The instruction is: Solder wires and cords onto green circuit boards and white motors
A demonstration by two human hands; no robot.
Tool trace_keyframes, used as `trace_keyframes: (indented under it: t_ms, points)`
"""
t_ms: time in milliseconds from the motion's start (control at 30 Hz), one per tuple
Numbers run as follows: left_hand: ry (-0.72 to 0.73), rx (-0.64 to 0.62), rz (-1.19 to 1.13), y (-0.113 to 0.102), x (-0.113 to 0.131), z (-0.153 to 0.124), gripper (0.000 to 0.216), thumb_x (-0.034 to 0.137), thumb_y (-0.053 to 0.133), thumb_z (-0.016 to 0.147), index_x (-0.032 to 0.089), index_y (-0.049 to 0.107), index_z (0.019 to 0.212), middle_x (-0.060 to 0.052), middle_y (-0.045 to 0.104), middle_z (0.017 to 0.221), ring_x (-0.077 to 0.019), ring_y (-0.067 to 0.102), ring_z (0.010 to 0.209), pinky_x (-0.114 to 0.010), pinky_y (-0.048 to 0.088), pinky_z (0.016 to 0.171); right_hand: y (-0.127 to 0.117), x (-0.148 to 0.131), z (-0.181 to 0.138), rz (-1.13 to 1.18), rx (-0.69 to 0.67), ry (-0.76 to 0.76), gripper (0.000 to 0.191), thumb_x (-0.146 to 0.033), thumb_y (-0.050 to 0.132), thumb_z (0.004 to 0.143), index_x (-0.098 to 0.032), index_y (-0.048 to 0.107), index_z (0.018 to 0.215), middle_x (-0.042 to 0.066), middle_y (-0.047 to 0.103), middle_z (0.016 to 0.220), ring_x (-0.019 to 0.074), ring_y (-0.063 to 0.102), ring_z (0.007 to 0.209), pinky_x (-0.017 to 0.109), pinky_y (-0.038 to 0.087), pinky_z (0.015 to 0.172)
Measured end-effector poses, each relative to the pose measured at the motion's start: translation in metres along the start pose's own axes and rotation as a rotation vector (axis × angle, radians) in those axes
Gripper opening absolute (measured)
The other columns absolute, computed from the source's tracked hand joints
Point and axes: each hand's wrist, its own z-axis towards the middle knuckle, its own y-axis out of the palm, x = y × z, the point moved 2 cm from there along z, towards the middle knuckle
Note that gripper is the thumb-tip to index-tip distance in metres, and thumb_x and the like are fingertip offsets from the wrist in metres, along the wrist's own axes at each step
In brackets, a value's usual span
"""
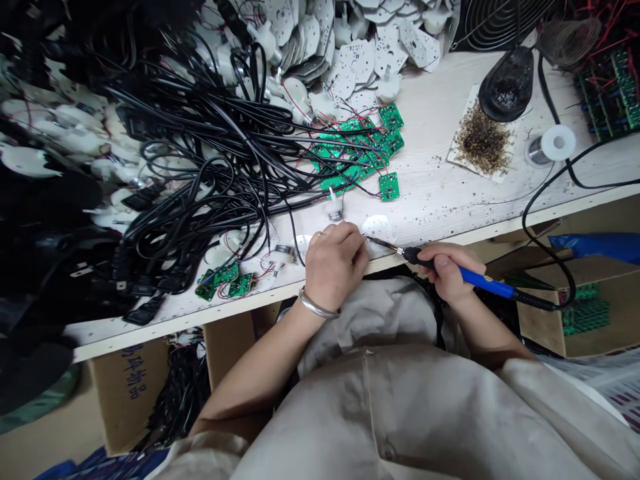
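My right hand (450,270) is closed around a blue-handled soldering iron (483,281), whose tip reaches left to the fingers of my left hand. My left hand (336,261) is closed at the bench's front edge, its fingertips bent down over something small that they hide. A white plastic part with a shaft (333,205) stands just beyond my left knuckles. White round pieces show on both sides of that hand. Green circuit boards (355,150) with red and black wires lie farther back, and one separate board (389,187) sits nearer.
Bundled black power cords (215,153) cover the bench's left side. White plates (350,63) are heaped at the back. On the right are a solder spool (557,143), a debris-covered pad (483,143), a black iron holder (506,83) and a fan grille (500,20). Cardboard boxes (540,327) stand below.
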Motion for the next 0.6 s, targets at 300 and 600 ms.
trace_keyframes:
  t_ms: [300,600]
  points:
    - [0.000,0.010,0.006,-0.0014,0.0005,0.0004,0.013,0.016,0.053,0.084,0.018,0.064,0.078,-0.004,0.068,0.089,-0.0197,0.062,0.085,-0.033,0.046,0.072,-0.0006,0.0042,-0.0024,0.036,0.084,0.032,0.024,-0.032,0.051,0.091,-0.024,0.073,0.083,-0.004,0.063,0.053,0.0099,0.053,0.038,0.024,0.046,0.039]
    - [0.002,-0.002,0.096,-0.0021,0.0047,-0.0008,0.013,0.018,0.053,0.086,0.020,0.064,0.078,-0.004,0.068,0.090,-0.0201,0.062,0.085,-0.034,0.043,0.070,0.0012,0.0080,-0.0069,0.190,0.156,0.092,0.022,-0.034,0.053,0.089,-0.023,0.072,0.088,-0.003,0.063,0.057,0.0083,0.047,0.036,0.020,0.035,0.031]
